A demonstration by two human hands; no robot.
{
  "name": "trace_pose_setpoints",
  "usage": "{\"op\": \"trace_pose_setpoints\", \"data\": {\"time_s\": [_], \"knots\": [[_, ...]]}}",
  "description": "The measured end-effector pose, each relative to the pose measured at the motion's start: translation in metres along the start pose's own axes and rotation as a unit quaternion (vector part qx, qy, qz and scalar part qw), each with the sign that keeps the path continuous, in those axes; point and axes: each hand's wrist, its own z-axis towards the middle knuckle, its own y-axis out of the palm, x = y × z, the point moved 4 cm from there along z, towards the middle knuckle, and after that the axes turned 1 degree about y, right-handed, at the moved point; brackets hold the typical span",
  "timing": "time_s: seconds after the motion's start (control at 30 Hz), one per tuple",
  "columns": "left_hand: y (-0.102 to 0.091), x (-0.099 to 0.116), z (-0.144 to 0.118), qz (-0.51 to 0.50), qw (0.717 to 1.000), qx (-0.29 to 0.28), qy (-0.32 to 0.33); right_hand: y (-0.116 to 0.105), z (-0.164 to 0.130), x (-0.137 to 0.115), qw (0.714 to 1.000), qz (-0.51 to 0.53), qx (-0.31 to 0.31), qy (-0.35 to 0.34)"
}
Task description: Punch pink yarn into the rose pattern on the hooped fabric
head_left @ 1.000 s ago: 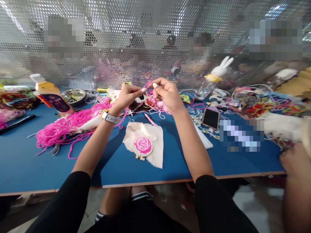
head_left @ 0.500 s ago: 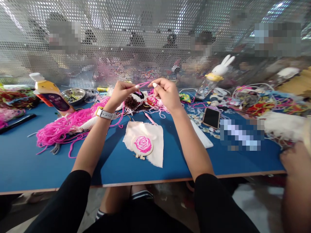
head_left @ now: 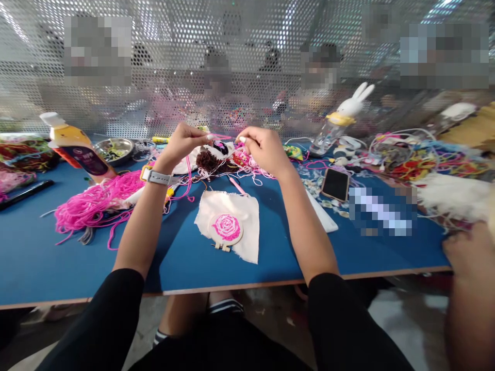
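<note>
Above the back of the table, my left hand (head_left: 188, 144) pinches pink yarn (head_left: 221, 137), which stretches across to my right hand (head_left: 263, 148). The right thumb and fingers are also closed together on the yarn. A loose length of it hangs below the left hand. Under and between my arms lies a cream cloth (head_left: 249, 216) in a small round embroidery hoop (head_left: 241, 236), with a pink and white rose (head_left: 226, 228) worked on it. Just behind the cloth rests a pink pen-like tool (head_left: 236, 186).
A heap of pink yarn (head_left: 91, 203) lies left, near a yellow-orange bottle (head_left: 79, 149) and a metal bowl (head_left: 116, 149). To the right are a phone (head_left: 335, 184), a rabbit-topped bottle (head_left: 328, 134) and tangled yarns (head_left: 421, 162). A perforated metal screen (head_left: 174, 77) stands behind. Another person's arm (head_left: 469, 278) shows at right.
My left hand has shifted slightly left, widening the gap to the right hand and stretching more pink yarn between them. The whole view has shifted slightly.
</note>
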Motion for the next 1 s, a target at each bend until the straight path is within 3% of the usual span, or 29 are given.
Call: {"op": "trace_pose_setpoints", "data": {"time_s": [0.13,0.2,0.27,0.33,0.4,0.5,0.57,0.67,0.7,0.77,0.87,0.93,1.0], "knots": [[-0.010,-0.015,-0.006,0.123,0.975,-0.181,-0.044,-0.003,-0.004,0.016,0.988,-0.101,-0.112,0.030],[-0.014,-0.011,-0.008,0.220,0.956,-0.190,-0.036,0.001,-0.005,0.028,0.980,-0.135,-0.135,0.057],[-0.008,0.002,-0.009,0.287,0.946,-0.152,0.001,0.007,-0.005,0.036,0.977,-0.148,-0.136,0.076],[0.013,0.021,-0.011,0.286,0.945,-0.150,0.047,0.014,-0.004,0.038,0.980,-0.134,-0.116,0.085],[0.043,0.035,-0.015,0.247,0.946,-0.197,0.076,0.018,-0.002,0.035,0.988,-0.091,-0.077,0.096],[0.084,0.045,-0.022,0.245,0.933,-0.249,0.093,0.021,0.001,0.030,0.986,0.055,-0.007,0.156],[0.095,0.047,-0.023,0.285,0.936,-0.187,0.084,0.020,0.003,0.031,0.958,0.191,0.058,0.208],[0.091,0.053,-0.024,0.350,0.934,-0.022,0.064,0.023,0.004,0.037,0.870,0.388,0.135,0.271],[0.090,0.055,-0.025,0.361,0.930,0.006,0.072,0.027,0.004,0.038,0.839,0.440,0.135,0.289],[0.091,0.059,-0.026,0.370,0.922,-0.002,0.117,0.036,0.005,0.041,0.794,0.503,0.104,0.325],[0.094,0.059,-0.027,0.371,0.908,-0.045,0.192,0.047,0.007,0.046,0.785,0.520,0.064,0.330],[0.087,0.057,-0.025,0.356,0.911,-0.018,0.208,0.053,0.009,0.051,0.797,0.526,0.025,0.295],[0.072,0.057,-0.021,0.332,0.919,0.033,0.212,0.060,0.008,0.060,0.830,0.494,-0.024,0.259]]}}
